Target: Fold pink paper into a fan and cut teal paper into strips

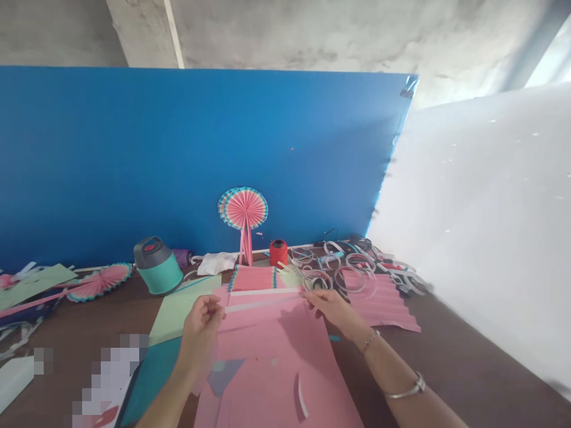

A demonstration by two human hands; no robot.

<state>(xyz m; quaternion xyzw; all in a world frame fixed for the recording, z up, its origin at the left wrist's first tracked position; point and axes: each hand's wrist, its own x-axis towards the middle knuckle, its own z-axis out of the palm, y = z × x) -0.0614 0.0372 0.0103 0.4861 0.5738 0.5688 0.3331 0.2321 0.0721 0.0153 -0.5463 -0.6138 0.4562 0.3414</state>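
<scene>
My left hand and my right hand are raised over the pink paper, fingers pinched. Between them stretches a narrow white strip, an end in each hand; whether it is tape or paper I cannot tell. Another white band runs along the paper's far edge, just beyond the strip. A short curled white strip lies on the pink paper near me. Past the far edge sits a pleated pink piece with rainbow-striped ends.
A round pink paper fan stands against the blue panel. Nearby are a red spool, a teal jar, several tape rings and a corrugated pink sheet. Another fan lies left; green paper is beside my left hand.
</scene>
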